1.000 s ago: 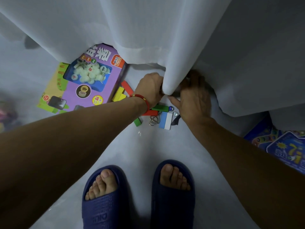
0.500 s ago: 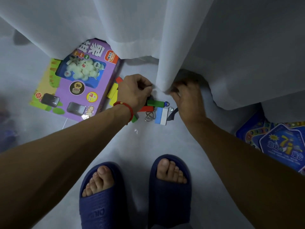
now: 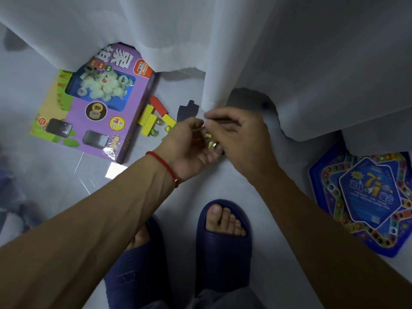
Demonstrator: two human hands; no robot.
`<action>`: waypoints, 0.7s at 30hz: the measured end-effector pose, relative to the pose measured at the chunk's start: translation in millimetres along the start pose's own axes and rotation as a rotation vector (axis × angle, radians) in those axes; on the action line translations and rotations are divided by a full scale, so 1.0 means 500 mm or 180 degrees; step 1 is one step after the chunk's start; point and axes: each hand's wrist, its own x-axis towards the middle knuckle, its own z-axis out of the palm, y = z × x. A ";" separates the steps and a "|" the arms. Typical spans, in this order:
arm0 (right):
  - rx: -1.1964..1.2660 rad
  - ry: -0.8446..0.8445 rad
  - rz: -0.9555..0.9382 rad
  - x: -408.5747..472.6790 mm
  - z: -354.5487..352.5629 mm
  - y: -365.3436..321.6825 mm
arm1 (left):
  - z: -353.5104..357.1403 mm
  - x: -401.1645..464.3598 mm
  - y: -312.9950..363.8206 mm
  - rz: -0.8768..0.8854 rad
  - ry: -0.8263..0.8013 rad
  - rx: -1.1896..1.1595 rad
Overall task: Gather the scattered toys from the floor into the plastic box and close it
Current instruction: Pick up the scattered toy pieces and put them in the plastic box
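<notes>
A: Down at the bottom, two navy slippers (image 3: 223, 239) planted on the pale floor (image 3: 200, 181), both forearms reaching out over them.

B: And the hands meet just above. The left hand (image 3: 189, 146) is cupped palm-up, with small shiny yellow-green pieces (image 3: 209, 140) sitting in it. The right hand (image 3: 240, 139) comes over the top, fingers bent towards that palm. Whether it pinches a piece of its own, I cannot tell; there is blur there.

A: Here's the danger, I'd say: a shallow cupped palm, tiny smooth pieces. Tilt the wrist and they roll off, maybe under the white curtain (image 3: 245, 52).

B: Right beyond the knuckles, more to collect: yellow blocks (image 3: 148, 120), a red block (image 3: 158, 105), little marbles (image 3: 153, 131), a dark flat piece (image 3: 186, 112) by the curtain hem.

A: Easy to miss what that hem hides.

B: Further left the purple chess box (image 3: 104, 117) lies flat; off right, a blue board game (image 3: 367, 197).

A: And the plastic box? Not in view. A handful carried any way to it risks spills.
</notes>
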 end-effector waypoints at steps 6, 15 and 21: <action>-0.1732 0.1006 -0.0302 0.040 -0.042 0.096 | -0.030 0.021 -0.010 -0.0192 0.0043 0.0080; -0.2493 0.0686 0.0105 0.122 -0.075 0.217 | -0.060 0.005 -0.016 -0.0036 0.0181 0.0114; -0.0849 -0.0382 -0.0256 -0.004 -0.007 0.068 | -0.062 -0.005 -0.030 0.0014 -0.0013 0.0289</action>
